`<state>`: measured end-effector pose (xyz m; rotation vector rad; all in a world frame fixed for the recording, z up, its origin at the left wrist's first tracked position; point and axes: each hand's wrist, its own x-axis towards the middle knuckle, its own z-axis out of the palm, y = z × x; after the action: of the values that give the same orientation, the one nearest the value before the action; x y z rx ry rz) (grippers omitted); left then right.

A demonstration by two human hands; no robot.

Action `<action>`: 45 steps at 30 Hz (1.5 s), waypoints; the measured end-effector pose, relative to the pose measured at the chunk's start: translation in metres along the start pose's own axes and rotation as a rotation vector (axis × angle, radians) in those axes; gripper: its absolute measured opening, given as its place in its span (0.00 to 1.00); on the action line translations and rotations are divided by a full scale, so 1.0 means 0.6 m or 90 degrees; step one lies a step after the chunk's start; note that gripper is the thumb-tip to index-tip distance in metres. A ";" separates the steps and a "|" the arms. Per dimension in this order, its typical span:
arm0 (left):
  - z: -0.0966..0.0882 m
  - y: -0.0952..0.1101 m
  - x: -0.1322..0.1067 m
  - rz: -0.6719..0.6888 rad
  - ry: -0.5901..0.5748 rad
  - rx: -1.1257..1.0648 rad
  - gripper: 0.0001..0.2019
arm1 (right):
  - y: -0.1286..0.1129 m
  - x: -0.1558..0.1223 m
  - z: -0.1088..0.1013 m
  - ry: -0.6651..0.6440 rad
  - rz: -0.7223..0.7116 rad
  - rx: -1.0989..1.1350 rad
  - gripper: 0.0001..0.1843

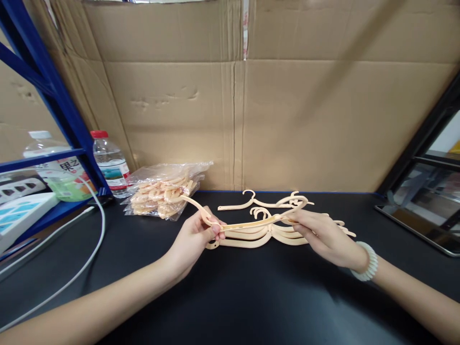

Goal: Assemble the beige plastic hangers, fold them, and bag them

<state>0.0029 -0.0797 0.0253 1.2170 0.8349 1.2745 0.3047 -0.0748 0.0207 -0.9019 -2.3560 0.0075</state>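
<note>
Both my hands hold one cream plastic hanger (247, 224) just above a black table (230, 287). My left hand (194, 239) pinches its left arm, fingers closed. My right hand (323, 235), with a pale bead bracelet on the wrist, grips near the hook end, fingers closed. Under the held hanger lies a stack of several like hangers (258, 238), and one more hanger (251, 203) lies flat behind them.
A clear plastic bag of hangers (161, 191) lies at the back left. Beside it stand a red-capped water bottle (110, 163), a blue shelf frame (53, 96) and a white cable (89, 249). A cardboard wall (233, 96) stands behind. A tablet (420, 211) leans at right.
</note>
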 end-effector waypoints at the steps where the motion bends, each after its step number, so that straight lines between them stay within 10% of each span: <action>1: 0.000 -0.001 0.000 0.006 0.008 -0.004 0.12 | -0.003 0.001 -0.001 -0.005 0.006 0.000 0.13; 15: 0.013 0.002 -0.017 -0.040 0.000 0.002 0.11 | -0.006 0.006 -0.008 0.047 0.174 0.061 0.15; 23: 0.025 0.007 -0.064 0.519 -0.486 0.697 0.12 | -0.022 0.014 -0.026 -0.085 0.127 0.080 0.13; 36: 0.020 -0.006 -0.052 0.462 -0.439 0.784 0.12 | -0.020 0.010 -0.039 -0.349 0.082 0.038 0.08; 45: 0.019 -0.010 -0.048 0.424 -0.427 0.803 0.13 | -0.015 0.011 -0.038 -0.325 0.116 -0.046 0.09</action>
<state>0.0102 -0.1093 0.0173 2.9035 0.7098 0.5890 0.3077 -0.0826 0.0449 -1.2686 -2.7386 0.2550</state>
